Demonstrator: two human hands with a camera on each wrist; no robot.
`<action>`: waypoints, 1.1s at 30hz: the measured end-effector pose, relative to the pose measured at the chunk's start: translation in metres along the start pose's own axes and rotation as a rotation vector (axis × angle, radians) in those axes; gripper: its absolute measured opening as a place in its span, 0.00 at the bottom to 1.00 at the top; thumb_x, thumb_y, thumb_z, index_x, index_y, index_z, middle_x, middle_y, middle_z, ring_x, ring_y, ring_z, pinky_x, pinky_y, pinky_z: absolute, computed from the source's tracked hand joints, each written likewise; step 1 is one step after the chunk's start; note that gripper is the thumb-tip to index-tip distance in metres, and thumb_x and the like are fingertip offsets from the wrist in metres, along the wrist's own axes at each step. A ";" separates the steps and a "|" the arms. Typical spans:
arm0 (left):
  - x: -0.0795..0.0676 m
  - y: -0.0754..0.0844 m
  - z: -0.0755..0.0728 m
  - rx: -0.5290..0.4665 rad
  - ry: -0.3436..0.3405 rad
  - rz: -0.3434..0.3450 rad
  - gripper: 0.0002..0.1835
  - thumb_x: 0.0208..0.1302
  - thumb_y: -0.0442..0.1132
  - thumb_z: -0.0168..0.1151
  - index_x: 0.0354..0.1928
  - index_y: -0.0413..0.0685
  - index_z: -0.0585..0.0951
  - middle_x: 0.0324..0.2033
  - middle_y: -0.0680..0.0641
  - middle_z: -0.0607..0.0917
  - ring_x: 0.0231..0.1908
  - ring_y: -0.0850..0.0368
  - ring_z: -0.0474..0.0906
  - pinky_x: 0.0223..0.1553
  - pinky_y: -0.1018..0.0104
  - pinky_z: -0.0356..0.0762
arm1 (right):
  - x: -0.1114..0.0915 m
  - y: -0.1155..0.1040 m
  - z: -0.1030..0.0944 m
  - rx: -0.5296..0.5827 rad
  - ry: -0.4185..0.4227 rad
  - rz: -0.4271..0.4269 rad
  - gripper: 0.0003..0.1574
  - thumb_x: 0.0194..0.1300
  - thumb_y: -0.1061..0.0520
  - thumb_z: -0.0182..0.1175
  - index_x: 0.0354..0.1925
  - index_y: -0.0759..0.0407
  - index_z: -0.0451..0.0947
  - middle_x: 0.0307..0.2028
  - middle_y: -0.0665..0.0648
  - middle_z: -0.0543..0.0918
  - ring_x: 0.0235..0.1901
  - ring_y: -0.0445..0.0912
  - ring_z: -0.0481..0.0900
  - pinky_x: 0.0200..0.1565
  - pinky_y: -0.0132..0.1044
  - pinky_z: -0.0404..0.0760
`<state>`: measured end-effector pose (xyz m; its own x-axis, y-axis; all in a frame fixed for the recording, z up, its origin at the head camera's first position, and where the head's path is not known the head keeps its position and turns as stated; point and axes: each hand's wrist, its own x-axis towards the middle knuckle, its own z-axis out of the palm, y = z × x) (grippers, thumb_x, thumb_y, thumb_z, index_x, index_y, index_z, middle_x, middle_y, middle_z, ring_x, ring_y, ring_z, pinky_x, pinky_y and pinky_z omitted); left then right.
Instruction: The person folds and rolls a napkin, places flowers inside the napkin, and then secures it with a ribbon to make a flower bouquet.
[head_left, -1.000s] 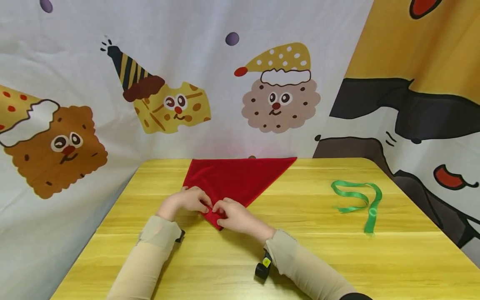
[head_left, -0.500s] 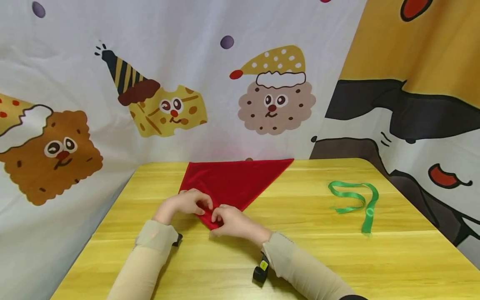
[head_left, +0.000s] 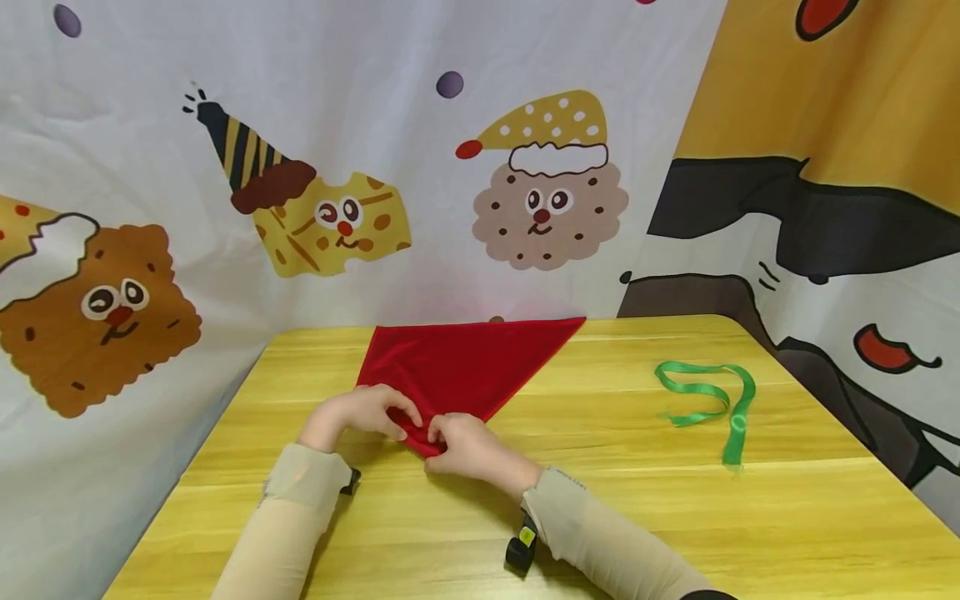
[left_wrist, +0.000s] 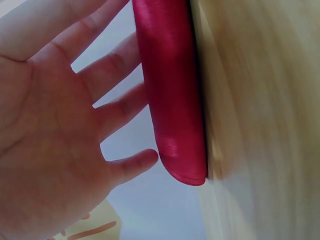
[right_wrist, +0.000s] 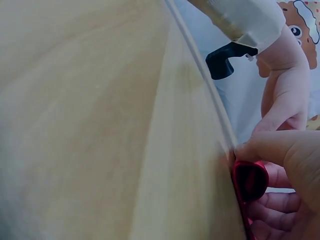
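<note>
A red cloth [head_left: 465, 358], smooth and slightly shiny, lies folded into a pointed shape at the far side of the table, its near corner rolled. My left hand [head_left: 360, 411] is at the left part of the roll, thumb and forefinger on either side. In the left wrist view, my other left fingers reach behind the rolled cloth [left_wrist: 172, 95], hiding some of their tips. My right hand [head_left: 468, 446] pinches the near end; in the right wrist view its thumb and curled fingers hold the roll's hollow end [right_wrist: 252, 181].
A green ribbon [head_left: 738, 417] lies in loose curves on the right of the wooden table [head_left: 600, 517]. Behind the table hangs a white curtain [head_left: 420, 50] with cartoon prints. A small black camera [head_left: 521, 550] is strapped to my right wrist.
The near corner is rolled further up, and the flat flap at its tip has shrunk. Both hands have shifted slightly with it, and the head view has turned a little. The ribbon lies as before.
</note>
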<state>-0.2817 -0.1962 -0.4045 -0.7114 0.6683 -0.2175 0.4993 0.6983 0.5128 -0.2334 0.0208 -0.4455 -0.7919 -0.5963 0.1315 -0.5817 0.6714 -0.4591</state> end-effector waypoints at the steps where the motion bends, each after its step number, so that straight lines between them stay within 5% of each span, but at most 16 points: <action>1: 0.000 0.000 0.000 0.005 0.001 -0.003 0.12 0.58 0.40 0.69 0.44 0.61 0.85 0.43 0.60 0.81 0.45 0.60 0.71 0.52 0.45 0.63 | 0.000 0.000 -0.001 0.001 0.004 0.008 0.14 0.51 0.52 0.71 0.32 0.53 0.76 0.23 0.42 0.74 0.23 0.37 0.69 0.28 0.27 0.69; 7: 0.001 0.002 0.000 0.037 0.014 -0.007 0.13 0.56 0.39 0.70 0.44 0.61 0.85 0.45 0.58 0.81 0.47 0.59 0.72 0.55 0.37 0.58 | 0.000 0.001 -0.005 0.037 0.032 0.064 0.09 0.56 0.55 0.68 0.34 0.53 0.78 0.22 0.41 0.78 0.20 0.36 0.70 0.26 0.28 0.70; 16: 0.001 0.003 0.002 0.136 0.067 -0.039 0.13 0.53 0.37 0.72 0.39 0.63 0.87 0.40 0.59 0.79 0.47 0.57 0.72 0.51 0.35 0.56 | 0.002 0.003 -0.011 0.246 -0.021 0.096 0.06 0.57 0.59 0.68 0.31 0.53 0.78 0.22 0.42 0.81 0.20 0.33 0.76 0.26 0.27 0.73; 26: 0.003 0.001 0.001 0.152 0.096 -0.022 0.10 0.61 0.39 0.65 0.42 0.64 0.86 0.42 0.61 0.81 0.50 0.56 0.73 0.51 0.31 0.56 | 0.005 0.011 -0.010 0.163 0.008 0.054 0.03 0.59 0.59 0.65 0.31 0.56 0.86 0.22 0.42 0.80 0.21 0.34 0.68 0.26 0.26 0.68; 33: 0.006 0.005 0.004 0.147 0.136 -0.060 0.06 0.64 0.40 0.64 0.40 0.62 0.84 0.41 0.59 0.81 0.52 0.51 0.72 0.53 0.31 0.52 | 0.005 0.014 -0.012 0.235 -0.023 0.082 0.10 0.59 0.63 0.65 0.40 0.55 0.77 0.21 0.45 0.78 0.19 0.37 0.72 0.24 0.29 0.71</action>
<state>-0.2819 -0.1880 -0.4065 -0.7971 0.5907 -0.1251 0.5136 0.7722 0.3739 -0.2473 0.0323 -0.4406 -0.8288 -0.5556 0.0663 -0.4543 0.5990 -0.6594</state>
